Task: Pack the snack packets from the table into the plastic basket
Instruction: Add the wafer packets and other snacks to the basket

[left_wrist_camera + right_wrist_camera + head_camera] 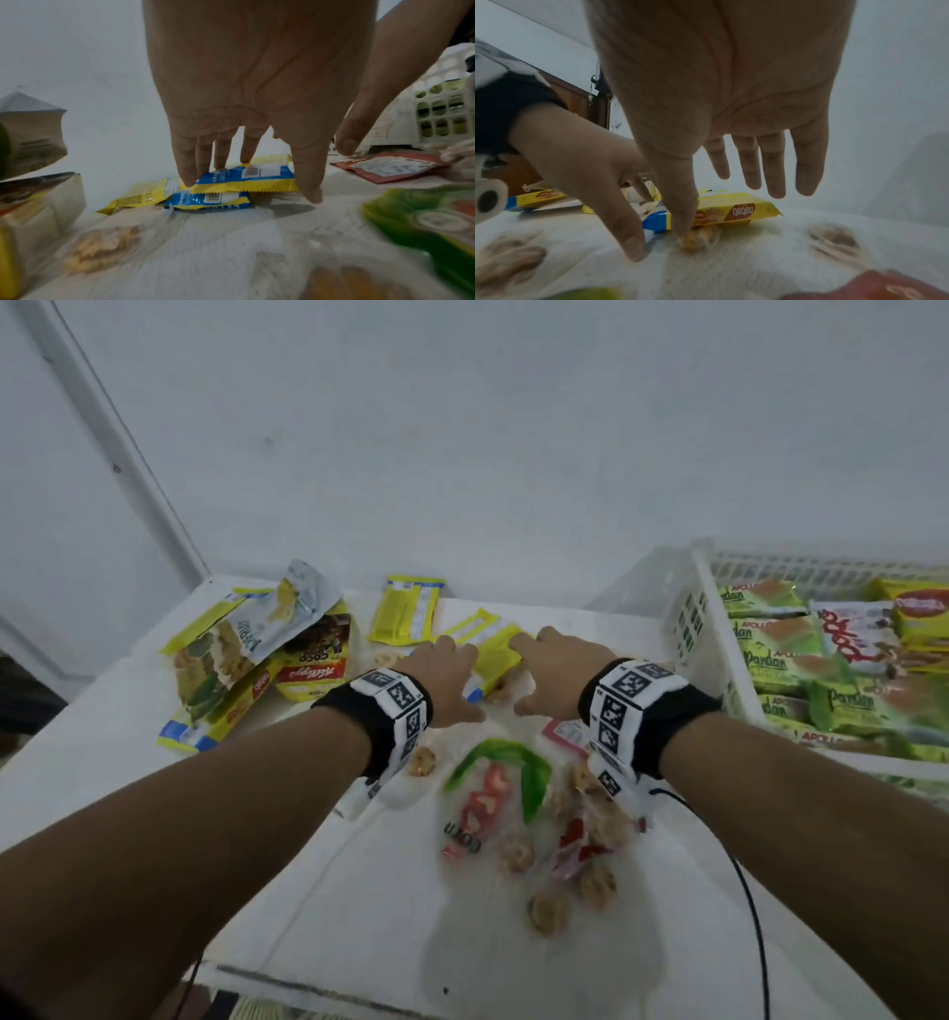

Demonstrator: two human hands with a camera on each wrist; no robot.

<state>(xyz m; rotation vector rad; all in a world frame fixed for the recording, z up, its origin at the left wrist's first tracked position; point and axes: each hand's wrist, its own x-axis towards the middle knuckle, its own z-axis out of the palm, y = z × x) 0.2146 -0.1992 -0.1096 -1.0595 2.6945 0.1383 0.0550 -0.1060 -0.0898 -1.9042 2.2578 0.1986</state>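
Snack packets are lying scattered across the white surface (128, 762), and two yellow wafer packets (493, 654) stacked at the centre of the head view are sitting between both hands. The left hand (444, 677) is reaching down onto them, fingers straight and spread; in the left wrist view its fingertips (189, 178) are touching the top yellow-and-blue wrapper (246, 178), with the thumb hanging just beside the packet's right end, not curled round it. The right hand (557, 672) is coming in from the right, also loose and extended; in the right wrist view its thumb is pointing down at the near edge of the yellow packet (734, 211) while the four fingers (775, 172) are hovering above it, gripping nothing. A third yellow packet (405, 613) is lying just above the pair, and a heap of cereal and wafer packs (257, 660) is sitting at the left of the frame. Clear bags of small cookies (544, 819) are lying below the hands. At the right edge, the white plastic basket (693, 618) is holding green pandan cake packs (801, 670) and others.
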